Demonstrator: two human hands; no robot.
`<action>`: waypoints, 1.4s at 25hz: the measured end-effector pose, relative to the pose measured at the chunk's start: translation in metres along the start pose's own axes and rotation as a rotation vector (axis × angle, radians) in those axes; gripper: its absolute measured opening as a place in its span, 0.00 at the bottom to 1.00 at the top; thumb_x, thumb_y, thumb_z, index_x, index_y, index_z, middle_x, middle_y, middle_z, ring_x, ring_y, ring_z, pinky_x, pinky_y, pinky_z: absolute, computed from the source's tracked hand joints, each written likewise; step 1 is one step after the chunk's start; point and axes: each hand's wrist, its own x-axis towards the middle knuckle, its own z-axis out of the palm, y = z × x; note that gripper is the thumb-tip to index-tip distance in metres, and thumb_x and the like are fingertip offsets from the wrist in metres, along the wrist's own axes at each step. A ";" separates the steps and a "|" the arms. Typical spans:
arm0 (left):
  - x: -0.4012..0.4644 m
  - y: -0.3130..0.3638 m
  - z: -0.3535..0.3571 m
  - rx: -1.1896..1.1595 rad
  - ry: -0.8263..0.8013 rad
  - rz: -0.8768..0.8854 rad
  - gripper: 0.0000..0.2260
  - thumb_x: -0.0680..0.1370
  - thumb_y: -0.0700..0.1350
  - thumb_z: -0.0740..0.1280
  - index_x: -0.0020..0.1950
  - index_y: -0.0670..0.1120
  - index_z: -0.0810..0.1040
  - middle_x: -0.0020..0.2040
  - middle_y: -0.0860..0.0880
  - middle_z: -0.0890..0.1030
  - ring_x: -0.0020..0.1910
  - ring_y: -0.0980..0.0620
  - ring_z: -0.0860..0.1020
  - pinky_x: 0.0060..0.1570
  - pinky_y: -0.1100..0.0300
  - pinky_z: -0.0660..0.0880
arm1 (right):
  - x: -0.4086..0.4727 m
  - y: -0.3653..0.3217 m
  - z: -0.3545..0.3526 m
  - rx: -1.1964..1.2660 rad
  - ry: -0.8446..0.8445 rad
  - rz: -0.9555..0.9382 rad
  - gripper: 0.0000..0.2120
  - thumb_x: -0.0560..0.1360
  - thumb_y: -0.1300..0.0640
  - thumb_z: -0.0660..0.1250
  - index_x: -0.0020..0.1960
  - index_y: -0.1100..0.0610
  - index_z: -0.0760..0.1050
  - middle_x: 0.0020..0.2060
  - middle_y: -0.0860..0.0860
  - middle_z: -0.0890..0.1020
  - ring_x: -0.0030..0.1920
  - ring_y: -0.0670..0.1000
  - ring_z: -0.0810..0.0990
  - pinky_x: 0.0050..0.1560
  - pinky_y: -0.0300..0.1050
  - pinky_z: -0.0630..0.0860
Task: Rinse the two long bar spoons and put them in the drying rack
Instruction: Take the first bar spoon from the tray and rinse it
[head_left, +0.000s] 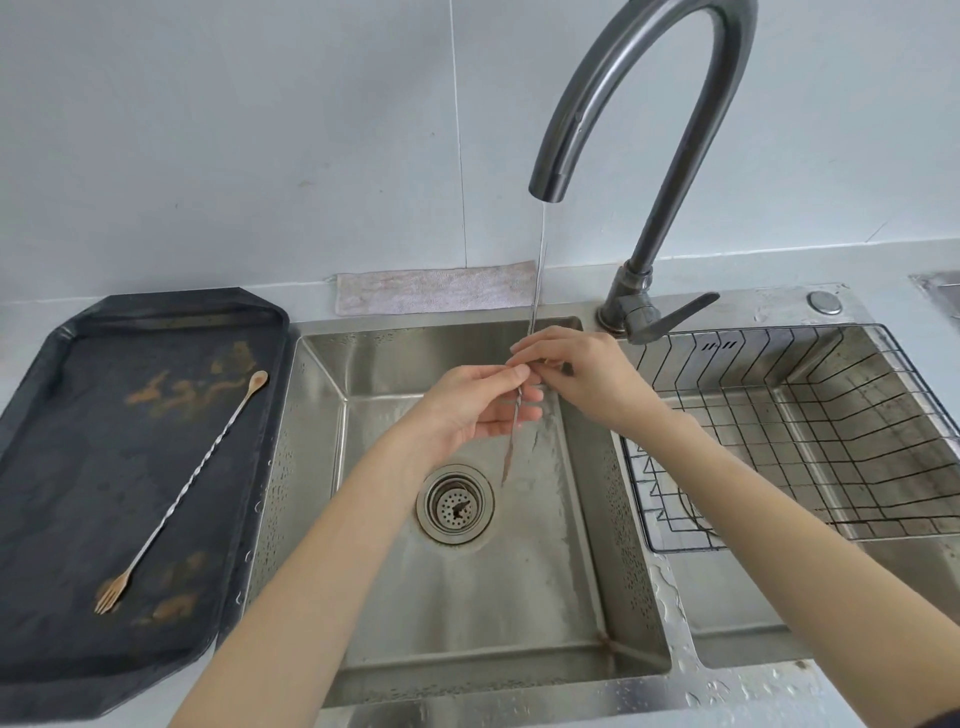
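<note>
Over the stainless steel sink basin (519, 597), both hands meet under a thin water stream (540, 249) falling from the dark arched faucet (613, 78). The left hand (478, 405) and right hand (576, 374) each have their fingers closed on one twisted metal bar spoon (514, 421), held nearly upright, its lower end hanging free above the basin floor near the round drain strainer (455, 503). The basin around it lies open. A second long twisted bar spoon with a fork end (187, 486) lies diagonally on the black octagonal tray (52, 623), well inside its rim, on the surface to the left. The black wire drying rack (841, 415) sits in the right basin. A pale folded cloth (436, 291) lies behind the sink.
</note>
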 end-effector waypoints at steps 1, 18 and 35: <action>0.000 0.000 0.001 -0.012 0.002 -0.002 0.09 0.79 0.46 0.60 0.43 0.48 0.78 0.31 0.55 0.81 0.27 0.62 0.81 0.28 0.72 0.76 | 0.000 0.001 0.002 0.030 0.022 0.011 0.09 0.72 0.68 0.66 0.48 0.61 0.83 0.49 0.56 0.84 0.42 0.35 0.76 0.45 0.18 0.67; 0.015 0.023 0.017 0.395 0.268 0.420 0.15 0.80 0.39 0.54 0.61 0.45 0.76 0.49 0.53 0.81 0.42 0.64 0.80 0.53 0.68 0.74 | -0.026 0.001 0.033 0.369 0.108 0.496 0.08 0.75 0.62 0.64 0.51 0.58 0.81 0.37 0.47 0.82 0.31 0.29 0.77 0.40 0.19 0.72; 0.025 0.042 0.020 0.225 0.408 0.470 0.09 0.77 0.48 0.64 0.38 0.54 0.81 0.27 0.60 0.81 0.32 0.61 0.82 0.50 0.64 0.77 | -0.017 -0.005 0.031 0.402 0.062 0.518 0.11 0.77 0.60 0.59 0.52 0.53 0.80 0.34 0.40 0.80 0.39 0.46 0.77 0.45 0.36 0.73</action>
